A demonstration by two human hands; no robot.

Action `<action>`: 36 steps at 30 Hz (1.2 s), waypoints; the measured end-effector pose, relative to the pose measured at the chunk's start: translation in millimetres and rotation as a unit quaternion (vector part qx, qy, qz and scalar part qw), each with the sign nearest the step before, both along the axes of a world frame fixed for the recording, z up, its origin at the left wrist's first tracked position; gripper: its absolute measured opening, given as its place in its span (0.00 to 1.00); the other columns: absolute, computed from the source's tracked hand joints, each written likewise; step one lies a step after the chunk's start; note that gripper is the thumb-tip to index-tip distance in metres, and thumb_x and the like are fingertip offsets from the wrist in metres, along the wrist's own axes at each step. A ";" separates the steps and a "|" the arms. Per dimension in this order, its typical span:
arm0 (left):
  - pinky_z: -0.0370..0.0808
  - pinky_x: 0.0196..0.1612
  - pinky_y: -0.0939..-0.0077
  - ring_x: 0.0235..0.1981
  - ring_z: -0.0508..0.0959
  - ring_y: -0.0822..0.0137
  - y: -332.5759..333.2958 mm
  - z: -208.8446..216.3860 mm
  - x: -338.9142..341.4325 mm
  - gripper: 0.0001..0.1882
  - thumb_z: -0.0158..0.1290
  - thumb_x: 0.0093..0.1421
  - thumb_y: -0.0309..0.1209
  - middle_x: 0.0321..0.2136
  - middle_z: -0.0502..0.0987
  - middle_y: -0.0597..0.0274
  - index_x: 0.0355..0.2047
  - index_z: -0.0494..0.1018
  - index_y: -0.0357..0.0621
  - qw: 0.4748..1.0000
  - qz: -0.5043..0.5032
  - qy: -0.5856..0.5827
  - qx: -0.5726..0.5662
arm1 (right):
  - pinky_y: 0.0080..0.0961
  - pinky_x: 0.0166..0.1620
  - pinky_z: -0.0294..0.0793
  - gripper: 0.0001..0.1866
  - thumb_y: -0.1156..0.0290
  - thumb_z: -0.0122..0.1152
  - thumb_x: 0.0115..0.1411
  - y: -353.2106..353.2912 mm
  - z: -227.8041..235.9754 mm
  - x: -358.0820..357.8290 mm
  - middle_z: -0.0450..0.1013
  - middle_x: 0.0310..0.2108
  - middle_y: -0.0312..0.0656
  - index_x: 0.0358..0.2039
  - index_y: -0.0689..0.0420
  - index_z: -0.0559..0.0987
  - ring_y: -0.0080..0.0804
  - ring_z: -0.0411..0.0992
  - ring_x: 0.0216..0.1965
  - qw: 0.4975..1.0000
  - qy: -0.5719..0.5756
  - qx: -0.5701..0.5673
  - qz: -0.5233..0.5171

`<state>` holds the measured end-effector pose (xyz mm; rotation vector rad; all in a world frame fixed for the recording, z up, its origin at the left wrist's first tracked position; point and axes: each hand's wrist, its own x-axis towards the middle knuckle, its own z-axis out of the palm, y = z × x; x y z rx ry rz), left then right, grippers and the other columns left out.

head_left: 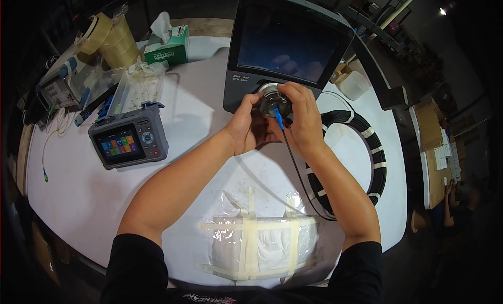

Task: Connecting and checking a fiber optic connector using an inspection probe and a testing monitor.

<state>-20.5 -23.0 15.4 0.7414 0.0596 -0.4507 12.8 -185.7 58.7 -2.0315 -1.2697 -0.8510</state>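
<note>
In the head view, my left hand is holding the round metal fitting from the left, my right hand from the right; the blue connector is sitting at its front, nearer my right, long axis slanting toward me.

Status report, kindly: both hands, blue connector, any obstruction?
Left hand, right hand on round silver metal fitting. Blue plastic connector at its opening, seating unclear. Black coiled cable below right forearm; no obstruction seen at fitting.
</note>
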 end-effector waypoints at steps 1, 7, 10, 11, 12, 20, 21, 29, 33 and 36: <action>0.77 0.48 0.65 0.43 0.81 0.64 -0.5 1.6 -0.8 0.34 0.36 0.68 0.65 0.42 0.81 0.60 0.49 0.76 0.51 1.000 0.000 0.000 0.000 | 0.42 0.50 0.77 0.41 0.84 0.72 0.39 0.7 -0.3 -0.2 0.72 0.54 0.49 0.58 0.56 0.71 0.54 0.73 0.50 1.000 -0.003 0.001 -0.007; 0.79 0.47 0.64 0.43 0.81 0.65 0.0 5.9 -4.0 0.35 0.39 0.68 0.68 0.41 0.82 0.62 0.49 0.77 0.51 0.999 0.030 0.008 0.031 | 0.42 0.49 0.77 0.41 0.82 0.74 0.41 3.8 -0.1 -0.9 0.71 0.53 0.50 0.58 0.58 0.70 0.54 0.73 0.49 1.000 -0.009 0.004 -0.015; 0.79 0.47 0.63 0.43 0.81 0.63 -1.5 6.6 -4.1 0.36 0.39 0.68 0.69 0.41 0.82 0.62 0.50 0.77 0.52 0.999 0.027 0.012 0.022 | 0.41 0.49 0.77 0.40 0.82 0.74 0.42 2.5 -0.9 -1.5 0.71 0.53 0.50 0.59 0.58 0.70 0.54 0.73 0.49 1.000 0.002 0.004 -0.019; 0.79 0.47 0.62 0.44 0.81 0.63 -2.6 7.5 -5.2 0.36 0.38 0.68 0.69 0.42 0.82 0.61 0.51 0.77 0.52 1.000 0.019 0.011 0.010 | 0.41 0.49 0.77 0.40 0.82 0.74 0.42 1.4 -1.7 -0.5 0.71 0.53 0.50 0.59 0.58 0.70 0.54 0.73 0.49 1.000 0.002 0.003 -0.020; 0.79 0.48 0.61 0.44 0.81 0.62 -2.7 9.1 -6.3 0.37 0.38 0.69 0.70 0.43 0.82 0.60 0.51 0.77 0.52 1.000 0.012 0.010 -0.002 | 0.41 0.49 0.77 0.40 0.82 0.74 0.42 1.0 -2.6 0.6 0.71 0.52 0.50 0.59 0.57 0.70 0.54 0.73 0.49 1.000 0.008 0.006 -0.018; 0.80 0.52 0.56 0.44 0.83 0.59 5.4 -5.3 -0.6 0.34 0.31 0.72 0.61 0.43 0.82 0.53 0.52 0.74 0.47 0.999 -0.013 -0.020 -0.048 | 0.42 0.49 0.78 0.39 0.81 0.74 0.44 2.7 -4.8 0.2 0.71 0.52 0.50 0.59 0.57 0.70 0.55 0.75 0.49 0.999 0.037 0.009 -0.031; 0.80 0.52 0.56 0.44 0.83 0.59 4.7 -3.6 -0.7 0.33 0.31 0.72 0.59 0.43 0.82 0.53 0.52 0.74 0.47 0.998 -0.015 -0.025 -0.054 | 0.42 0.49 0.78 0.39 0.81 0.74 0.44 1.5 -5.2 0.8 0.71 0.52 0.50 0.59 0.57 0.70 0.55 0.75 0.50 0.999 0.036 0.010 -0.030; 0.76 0.54 0.56 0.48 0.81 0.60 5.0 -8.2 4.8 0.33 0.34 0.71 0.62 0.47 0.81 0.58 0.55 0.75 0.52 0.996 -0.048 -0.024 -0.068 | 0.41 0.50 0.78 0.45 0.83 0.73 0.40 -1.3 -0.8 -1.3 0.72 0.54 0.48 0.63 0.55 0.70 0.53 0.74 0.52 1.000 -0.009 0.005 -0.012; 0.79 0.50 0.62 0.47 0.82 0.64 5.3 -4.0 1.9 0.34 0.36 0.71 0.65 0.45 0.82 0.60 0.54 0.76 0.52 0.999 -0.025 0.006 -0.023 | 0.40 0.51 0.78 0.46 0.85 0.72 0.38 -1.6 -2.6 0.5 0.72 0.54 0.48 0.63 0.54 0.70 0.53 0.73 0.52 1.000 0.007 0.002 0.000; 0.83 0.49 0.60 0.44 0.83 0.62 1.3 0.6 -0.1 0.36 0.39 0.70 0.67 0.42 0.81 0.56 0.52 0.75 0.47 1.000 0.006 0.014 -0.019 | 0.40 0.50 0.78 0.45 0.85 0.72 0.39 -2.3 -2.2 -0.1 0.71 0.54 0.48 0.62 0.55 0.70 0.53 0.73 0.51 1.000 0.004 0.001 -0.009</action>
